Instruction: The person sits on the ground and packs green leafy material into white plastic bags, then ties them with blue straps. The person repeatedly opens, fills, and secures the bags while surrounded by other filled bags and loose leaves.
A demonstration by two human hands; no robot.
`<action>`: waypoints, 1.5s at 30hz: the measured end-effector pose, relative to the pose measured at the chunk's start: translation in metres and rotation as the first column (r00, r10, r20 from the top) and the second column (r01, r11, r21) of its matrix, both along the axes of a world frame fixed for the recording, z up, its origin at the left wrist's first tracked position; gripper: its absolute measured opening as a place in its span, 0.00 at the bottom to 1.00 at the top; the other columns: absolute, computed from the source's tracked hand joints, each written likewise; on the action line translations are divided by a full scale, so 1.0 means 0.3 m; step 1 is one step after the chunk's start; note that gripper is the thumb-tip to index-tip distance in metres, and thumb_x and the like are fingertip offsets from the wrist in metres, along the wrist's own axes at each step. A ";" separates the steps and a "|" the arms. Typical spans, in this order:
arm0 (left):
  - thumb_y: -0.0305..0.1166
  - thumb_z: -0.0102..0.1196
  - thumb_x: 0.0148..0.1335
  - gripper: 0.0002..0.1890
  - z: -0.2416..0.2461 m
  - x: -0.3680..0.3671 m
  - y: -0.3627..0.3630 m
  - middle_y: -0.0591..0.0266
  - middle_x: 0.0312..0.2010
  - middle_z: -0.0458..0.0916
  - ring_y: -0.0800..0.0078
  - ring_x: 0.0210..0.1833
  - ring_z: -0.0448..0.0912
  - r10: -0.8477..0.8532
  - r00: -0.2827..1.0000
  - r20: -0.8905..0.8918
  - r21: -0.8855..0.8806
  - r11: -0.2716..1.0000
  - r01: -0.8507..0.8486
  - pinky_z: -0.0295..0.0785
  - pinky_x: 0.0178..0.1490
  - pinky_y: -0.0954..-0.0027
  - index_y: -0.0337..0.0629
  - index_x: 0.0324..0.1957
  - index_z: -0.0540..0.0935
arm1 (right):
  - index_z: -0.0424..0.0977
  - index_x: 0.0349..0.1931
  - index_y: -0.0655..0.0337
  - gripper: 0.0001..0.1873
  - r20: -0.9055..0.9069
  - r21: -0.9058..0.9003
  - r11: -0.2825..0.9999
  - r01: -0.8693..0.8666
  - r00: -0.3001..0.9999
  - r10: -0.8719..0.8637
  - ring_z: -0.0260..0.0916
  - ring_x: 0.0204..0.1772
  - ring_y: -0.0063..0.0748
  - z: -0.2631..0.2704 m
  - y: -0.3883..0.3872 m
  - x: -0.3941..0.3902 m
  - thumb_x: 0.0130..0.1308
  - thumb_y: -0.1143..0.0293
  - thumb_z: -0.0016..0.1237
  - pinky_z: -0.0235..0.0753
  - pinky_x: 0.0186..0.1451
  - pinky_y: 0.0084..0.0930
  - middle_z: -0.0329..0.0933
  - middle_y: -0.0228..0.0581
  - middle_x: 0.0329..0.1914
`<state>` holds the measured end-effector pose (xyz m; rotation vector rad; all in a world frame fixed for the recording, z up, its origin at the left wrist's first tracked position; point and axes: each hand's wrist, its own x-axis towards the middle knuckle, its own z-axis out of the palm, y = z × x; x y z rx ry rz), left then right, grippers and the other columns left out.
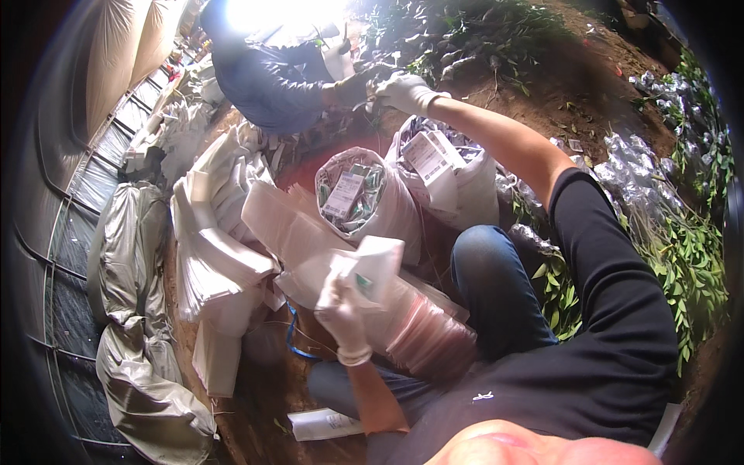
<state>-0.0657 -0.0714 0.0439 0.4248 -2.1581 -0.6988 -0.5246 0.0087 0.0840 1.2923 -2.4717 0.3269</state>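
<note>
My left hand (pixel 343 317), in a white glove, grips a folded white paper or plastic sleeve (pixel 379 264) with a small green mark or packet on it; blur hides the detail. It is above a fanned stack of thin, pinkish-white sleeves (pixel 430 337) by my legs. Stretched far forward, my gloved right hand (pixel 410 94) meets a co-worker's gloved hands (pixel 360 87); something small and pale lies at its fingertips, too unclear to name. Between my arms stand two white woven sacks, one (pixel 395 215) holding green-and-white packets, the other (pixel 465 197) holding labelled packets.
Stacked white sleeves (pixel 215 261) stand left of the sacks, beside filled cloth bags (pixel 128 250) along a plastic-sheeted wall. Leafy plants with silvery-wrapped roots (pixel 633 168) lie at the right, more greenery (pixel 453 35) ahead. A co-worker (pixel 273 81) sits ahead. A labelled white packet (pixel 322 424) lies near my leg.
</note>
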 end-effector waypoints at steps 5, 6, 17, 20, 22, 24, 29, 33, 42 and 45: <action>0.35 0.49 0.78 0.14 0.083 0.008 -0.244 0.65 0.23 0.77 0.76 0.26 0.71 0.230 0.972 0.048 -0.051 0.972 -0.228 0.71 0.34 0.66 0.34 0.46 0.83 | 0.79 0.59 0.45 0.21 -0.004 -0.210 0.977 -0.049 0.999 0.049 0.84 0.44 0.50 -0.004 -0.024 0.049 0.66 0.62 0.51 0.83 0.46 0.44 0.84 0.44 0.47; 0.36 0.49 0.78 0.14 0.108 -0.016 -0.274 0.63 0.26 0.80 0.76 0.28 0.73 0.250 0.968 0.020 -0.055 0.967 -0.249 0.72 0.35 0.66 0.37 0.47 0.84 | 0.75 0.64 0.39 0.24 0.029 -0.394 0.903 -0.173 0.979 0.200 0.83 0.47 0.52 -0.009 0.023 0.041 0.66 0.60 0.51 0.82 0.50 0.43 0.83 0.46 0.51; 0.25 0.60 0.65 0.11 0.151 -0.079 -0.091 0.58 0.42 0.88 0.64 0.40 0.86 -0.136 0.986 -0.098 -0.680 0.733 0.034 0.82 0.45 0.64 0.39 0.49 0.87 | 0.78 0.59 0.56 0.25 0.555 0.182 0.817 0.547 0.629 -0.544 0.76 0.60 0.46 -0.430 1.564 0.354 0.69 0.51 0.49 0.73 0.65 0.42 0.80 0.46 0.57; 0.26 0.70 0.57 0.09 -0.023 -0.067 0.059 0.62 0.28 0.84 0.63 0.26 0.80 -0.424 0.901 0.094 -0.575 0.715 0.397 0.75 0.32 0.63 0.46 0.41 0.90 | 0.77 0.58 0.57 0.30 0.187 0.410 0.639 0.650 0.626 -0.757 0.74 0.60 0.57 -0.675 1.743 0.558 0.58 0.49 0.57 0.73 0.64 0.48 0.74 0.59 0.63; 0.25 0.71 0.52 0.17 -0.105 -0.021 0.136 0.61 0.29 0.84 0.63 0.27 0.80 -0.398 0.861 0.317 -0.483 0.713 0.507 0.75 0.33 0.63 0.49 0.47 0.90 | 0.76 0.58 0.56 0.26 0.217 0.425 0.597 0.680 0.564 -0.797 0.73 0.62 0.57 -0.772 1.790 0.592 0.60 0.55 0.56 0.73 0.65 0.46 0.65 0.61 0.71; 0.21 0.66 0.50 0.26 -0.168 0.020 0.190 0.57 0.31 0.85 0.61 0.27 0.80 -0.358 0.832 0.424 -0.339 0.789 0.513 0.75 0.35 0.62 0.48 0.54 0.87 | 0.77 0.56 0.56 0.23 0.196 0.309 0.589 0.746 0.556 -0.808 0.72 0.64 0.56 -0.836 1.803 0.612 0.61 0.60 0.56 0.73 0.66 0.46 0.64 0.57 0.73; 0.17 0.59 0.53 0.25 -0.217 0.070 0.225 0.54 0.43 0.88 0.58 0.44 0.87 -0.198 0.859 0.473 -0.212 0.921 0.328 0.80 0.47 0.61 0.46 0.55 0.86 | 0.78 0.53 0.60 0.17 0.245 0.045 0.643 0.764 0.616 -0.749 0.63 0.73 0.55 -0.819 1.760 0.603 0.66 0.64 0.54 0.65 0.72 0.44 0.69 0.56 0.69; 0.32 0.67 0.58 0.13 -0.200 -0.001 0.190 0.59 0.31 0.86 0.60 0.33 0.84 -0.092 0.915 0.392 -0.351 0.905 0.241 0.78 0.38 0.61 0.54 0.46 0.88 | 0.80 0.54 0.60 0.17 0.315 -0.189 0.710 0.678 0.727 -0.610 0.78 0.58 0.48 -0.620 1.607 0.663 0.71 0.61 0.53 0.75 0.61 0.40 0.81 0.51 0.54; 0.32 0.57 0.68 0.12 -0.267 -0.099 0.097 0.51 0.34 0.86 0.61 0.36 0.84 -0.109 0.911 0.398 -0.180 0.964 0.194 0.76 0.40 0.64 0.39 0.49 0.85 | 0.82 0.49 0.60 0.17 0.326 -0.328 0.943 0.050 0.943 0.064 0.81 0.36 0.42 -0.043 1.072 1.099 0.58 0.73 0.64 0.79 0.40 0.32 0.81 0.45 0.35; 0.27 0.55 0.68 0.12 -0.300 -0.103 0.092 0.51 0.40 0.86 0.66 0.43 0.83 -0.224 0.967 0.122 -0.027 0.973 0.229 0.77 0.47 0.66 0.31 0.50 0.84 | 0.83 0.45 0.60 0.19 0.219 -0.266 0.963 -0.034 0.971 0.095 0.80 0.35 0.42 -0.015 0.996 1.153 0.51 0.74 0.66 0.79 0.40 0.33 0.82 0.39 0.34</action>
